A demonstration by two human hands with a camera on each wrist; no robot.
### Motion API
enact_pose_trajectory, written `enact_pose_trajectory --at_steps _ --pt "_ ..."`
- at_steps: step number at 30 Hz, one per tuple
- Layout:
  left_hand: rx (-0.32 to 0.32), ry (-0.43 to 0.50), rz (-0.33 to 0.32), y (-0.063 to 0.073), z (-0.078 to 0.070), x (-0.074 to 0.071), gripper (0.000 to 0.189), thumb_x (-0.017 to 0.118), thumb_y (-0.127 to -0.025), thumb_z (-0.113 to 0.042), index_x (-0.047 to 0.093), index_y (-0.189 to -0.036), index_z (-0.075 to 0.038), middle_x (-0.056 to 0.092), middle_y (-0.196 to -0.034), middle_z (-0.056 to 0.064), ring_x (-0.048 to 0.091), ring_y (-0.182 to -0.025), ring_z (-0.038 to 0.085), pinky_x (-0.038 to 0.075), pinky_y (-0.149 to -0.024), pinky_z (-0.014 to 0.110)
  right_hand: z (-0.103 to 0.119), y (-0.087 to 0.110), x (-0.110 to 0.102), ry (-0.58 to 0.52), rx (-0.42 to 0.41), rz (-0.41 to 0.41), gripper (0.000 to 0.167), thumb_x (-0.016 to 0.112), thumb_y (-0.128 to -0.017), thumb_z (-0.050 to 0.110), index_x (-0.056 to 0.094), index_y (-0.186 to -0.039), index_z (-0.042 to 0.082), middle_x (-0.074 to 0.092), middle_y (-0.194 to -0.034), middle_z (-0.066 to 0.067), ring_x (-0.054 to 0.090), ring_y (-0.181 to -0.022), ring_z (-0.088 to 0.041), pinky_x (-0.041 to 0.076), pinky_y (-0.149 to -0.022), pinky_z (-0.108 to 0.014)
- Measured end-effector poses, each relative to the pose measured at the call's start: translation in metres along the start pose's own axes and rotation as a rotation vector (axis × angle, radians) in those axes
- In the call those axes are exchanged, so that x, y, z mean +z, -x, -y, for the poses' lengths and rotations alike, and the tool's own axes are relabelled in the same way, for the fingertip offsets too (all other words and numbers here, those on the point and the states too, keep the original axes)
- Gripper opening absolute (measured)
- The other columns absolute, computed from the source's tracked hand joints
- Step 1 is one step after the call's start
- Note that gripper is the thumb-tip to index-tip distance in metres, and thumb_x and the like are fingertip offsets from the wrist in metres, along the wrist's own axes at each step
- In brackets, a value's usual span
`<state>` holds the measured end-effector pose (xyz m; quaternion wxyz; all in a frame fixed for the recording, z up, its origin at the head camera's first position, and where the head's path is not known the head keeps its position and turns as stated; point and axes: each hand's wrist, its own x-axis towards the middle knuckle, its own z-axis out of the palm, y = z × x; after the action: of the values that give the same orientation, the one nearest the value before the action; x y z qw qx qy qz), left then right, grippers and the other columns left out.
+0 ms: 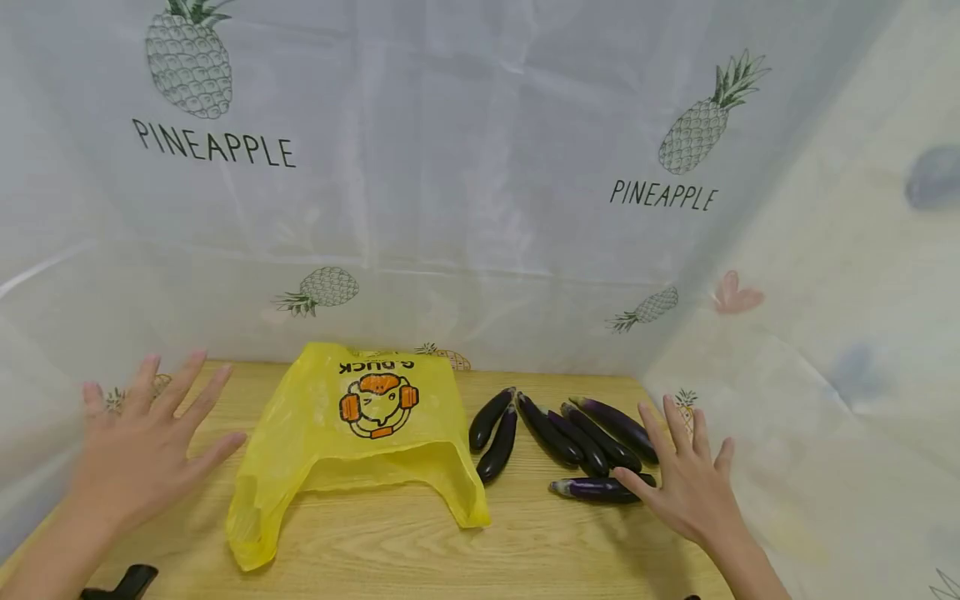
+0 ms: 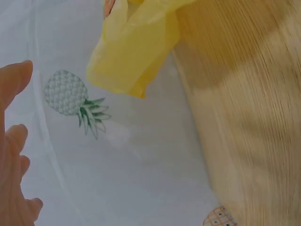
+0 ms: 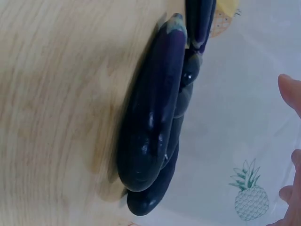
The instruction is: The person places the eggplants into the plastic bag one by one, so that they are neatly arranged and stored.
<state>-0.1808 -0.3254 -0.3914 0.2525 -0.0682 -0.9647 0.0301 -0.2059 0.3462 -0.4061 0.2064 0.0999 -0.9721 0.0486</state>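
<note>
My left hand [image 1: 146, 446] is spread with straight fingers to the left of a yellow plastic bag [image 1: 375, 408], holding nothing. The bag lies flattened on the table, its handles toward me and a duck print upside down on it. To its right lie several dark purple eggplants [image 1: 551, 429], most in a loose row at the back. One eggplant [image 1: 600, 489] lies crosswise in front of the others. My right hand [image 1: 693, 487] is spread above the table, its thumb overlapping that eggplant's end in the head view. In the right wrist view the front eggplant [image 3: 153, 108] shows large, the fingers apart from it.
The wooden table [image 1: 390, 550] is enclosed at the back and sides by a pale sheet [image 1: 465, 183] with pineapple prints. A black object [image 1: 131, 581] pokes in at the bottom left, near my left forearm.
</note>
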Motion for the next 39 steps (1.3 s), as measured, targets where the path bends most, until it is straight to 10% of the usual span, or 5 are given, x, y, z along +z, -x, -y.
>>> enact_pose_trajectory --at_steps 18,33,39 --pt "0.181 0.118 -0.163 -0.008 -0.028 0.009 0.094 0.056 -0.098 -0.073 0.024 -0.172 -0.025 0.009 -0.179 0.004 0.014 -0.161 0.045 0.010 -0.129 0.065 -0.009 -0.008 0.010 -0.136 -0.083 0.048 0.104 0.076 -0.093 0.057 0.015 -0.173 0.032 0.011 -0.177 -0.017 0.020 -0.153 -0.062 0.028 -0.101 -0.089" --pt "0.157 0.169 -0.097 -0.011 -0.052 0.010 0.098 0.073 -0.091 -0.065 0.028 -0.171 -0.031 0.046 -0.160 0.016 0.044 -0.136 0.048 0.045 -0.089 0.076 -0.019 -0.004 0.021 -0.355 -0.075 0.054 0.094 0.080 -0.095 0.041 0.027 -0.171 0.023 0.028 -0.168 -0.025 0.027 -0.148 -0.061 0.034 -0.098 -0.087" --pt "0.159 0.227 -0.102 -0.010 -0.063 0.017 0.082 0.079 -0.089 -0.060 0.053 -0.158 -0.024 0.054 -0.152 0.014 0.053 -0.124 0.045 0.050 -0.084 0.067 -0.019 -0.003 0.023 -0.434 -0.081 0.048 0.087 0.081 -0.096 0.034 0.034 -0.168 0.019 0.032 -0.166 -0.021 0.029 -0.148 -0.057 0.034 -0.097 -0.085"
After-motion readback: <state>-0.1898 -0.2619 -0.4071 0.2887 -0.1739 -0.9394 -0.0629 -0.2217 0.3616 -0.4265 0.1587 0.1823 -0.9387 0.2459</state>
